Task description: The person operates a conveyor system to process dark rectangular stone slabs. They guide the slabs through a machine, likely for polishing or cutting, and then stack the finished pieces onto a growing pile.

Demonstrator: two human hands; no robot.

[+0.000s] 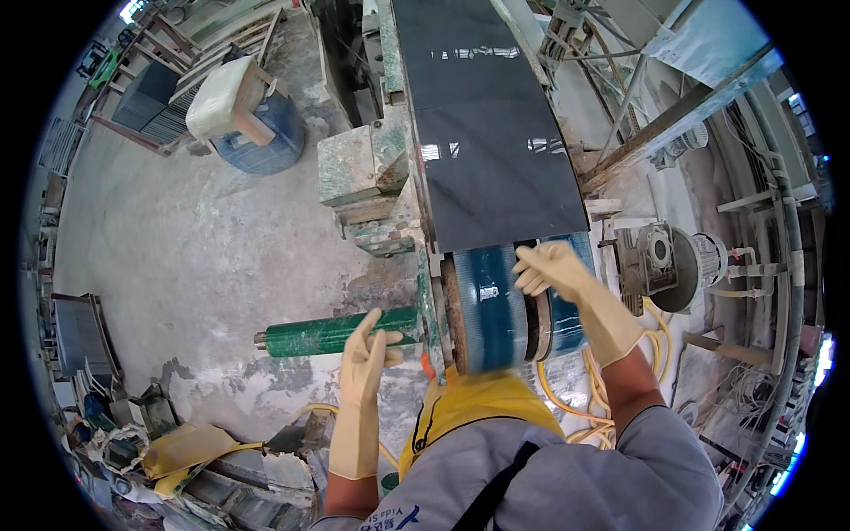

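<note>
A dark grey, glossy stone slab lies on a conveyor, its near edge reaching the conveyor's end. Below that edge, blue belts wrap round the end roller, with a dark gap between them. My right hand, in a cream rubber glove, is over the belts just below the slab's near right corner. Its fingers are loosely bent and slightly apart, with nothing visible in them. To the left, my left hand, gloved alike, is open with fingers spread in front of a green roller. Whether it touches the roller I cannot tell.
Left of the conveyor sits a metal box housing. Farther left is a blue drum with a pale cover. A motor stands at the right, and yellow hoses coil on the floor. Scrap pieces are piled at lower left.
</note>
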